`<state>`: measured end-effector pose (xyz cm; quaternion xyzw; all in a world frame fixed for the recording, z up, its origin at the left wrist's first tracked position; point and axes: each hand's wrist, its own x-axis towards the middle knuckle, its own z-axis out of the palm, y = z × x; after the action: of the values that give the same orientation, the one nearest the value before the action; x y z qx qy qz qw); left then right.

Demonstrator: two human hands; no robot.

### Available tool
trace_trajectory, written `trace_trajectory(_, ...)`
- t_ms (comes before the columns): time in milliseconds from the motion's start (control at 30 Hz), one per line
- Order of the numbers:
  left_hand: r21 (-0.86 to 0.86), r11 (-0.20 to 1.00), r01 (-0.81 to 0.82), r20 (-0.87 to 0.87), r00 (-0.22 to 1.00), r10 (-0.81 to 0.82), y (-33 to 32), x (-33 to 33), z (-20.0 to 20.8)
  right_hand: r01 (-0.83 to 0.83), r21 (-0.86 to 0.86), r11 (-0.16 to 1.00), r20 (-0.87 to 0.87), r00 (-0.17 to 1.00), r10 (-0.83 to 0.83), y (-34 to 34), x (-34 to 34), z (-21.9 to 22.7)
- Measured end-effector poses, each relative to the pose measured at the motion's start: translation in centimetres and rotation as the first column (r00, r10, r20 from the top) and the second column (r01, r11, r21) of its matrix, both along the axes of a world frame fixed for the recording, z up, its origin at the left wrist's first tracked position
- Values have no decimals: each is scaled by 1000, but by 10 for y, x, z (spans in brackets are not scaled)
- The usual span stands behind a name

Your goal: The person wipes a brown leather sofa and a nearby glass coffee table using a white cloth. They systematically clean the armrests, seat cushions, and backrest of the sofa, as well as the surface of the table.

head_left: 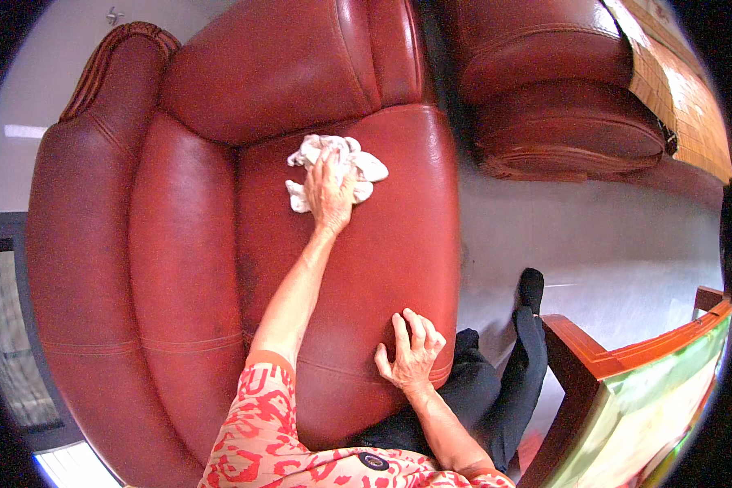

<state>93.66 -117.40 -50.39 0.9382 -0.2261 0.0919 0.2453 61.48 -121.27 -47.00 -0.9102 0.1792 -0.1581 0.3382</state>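
A crumpled white cloth (pixel 368 167) lies on the seat (pixel 382 252) of a red leather sofa, close to the far armrest. My left hand (pixel 331 195) is on top of the cloth, fingers pressed down into its folds, arm stretched forward. Part of the cloth is hidden under that hand. Nearer to me, my right hand (pixel 413 354) rests at the seat's right front edge. Its fingers are apart and slightly bent, with nothing in them.
The sofa's backrest (pixel 183 252) runs along the left, and its thick armrest (pixel 268 69) closes off the far end. Beyond stands another red leather seat (pixel 569 122) with a woven mat (pixel 683 98). A wooden table with a glossy top (pixel 667 382) is at the lower right, beside my legs.
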Motion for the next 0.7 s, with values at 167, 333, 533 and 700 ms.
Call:
trace_trajectory(167,182,978,99,31,994,-107,7,-71,8,15,1,1000,19,1000,-15,0,0,-3)
trace_trajectory(333,177,959,220,-75,975,-209,48,-168,27,-2,105,994,85,996,-7,-5,-3,-5)
trace_trajectory(533,160,939,305,-222,938,-267,106,-235,49,20,169,985,126,991,-42,-9,-8,-7)
trace_trajectory(700,170,903,394,-225,908,-354,105,-235,43,105,293,950,146,977,-153,-21,-17,-1)
